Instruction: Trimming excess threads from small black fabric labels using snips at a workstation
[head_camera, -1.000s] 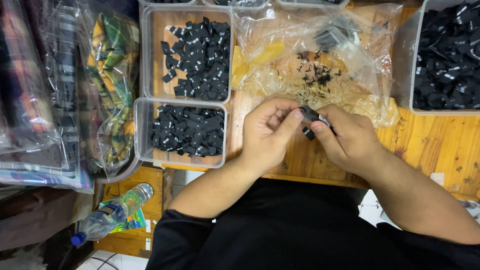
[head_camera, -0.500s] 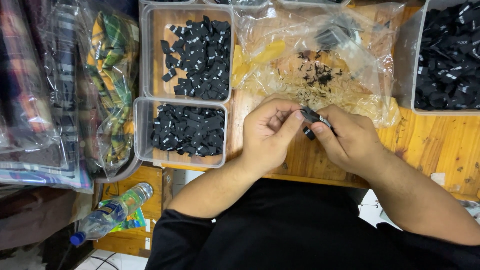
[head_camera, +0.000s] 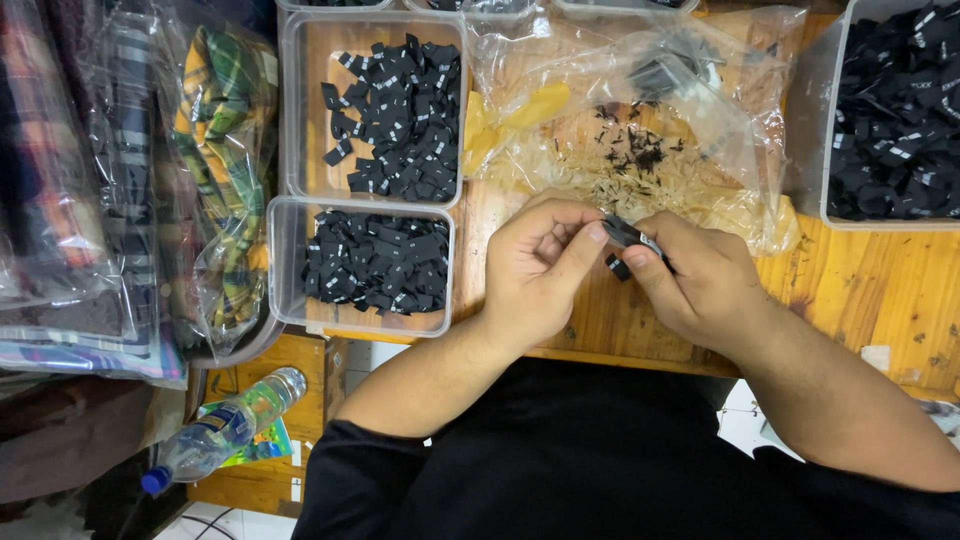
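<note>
A wooden surface (head_camera: 860, 290) carries a crumpled clear plastic bag (head_camera: 650, 120) and clear tubs (head_camera: 290, 260) of small black labels (head_camera: 375, 260). Above its near edge, the right hand (head_camera: 705, 285) and the left hand (head_camera: 545, 270) meet, fingers pinched together on one small black label (head_camera: 628, 236) held between them.

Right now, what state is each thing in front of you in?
Left hand: fingers pinch the black label.
Right hand: holds the same black label.
Near clear tub: open, part full of black labels.
Far clear tub: open, part full.
Plastic bag: crumpled, lying flat.
Water bottle: lying down, capped.
</note>
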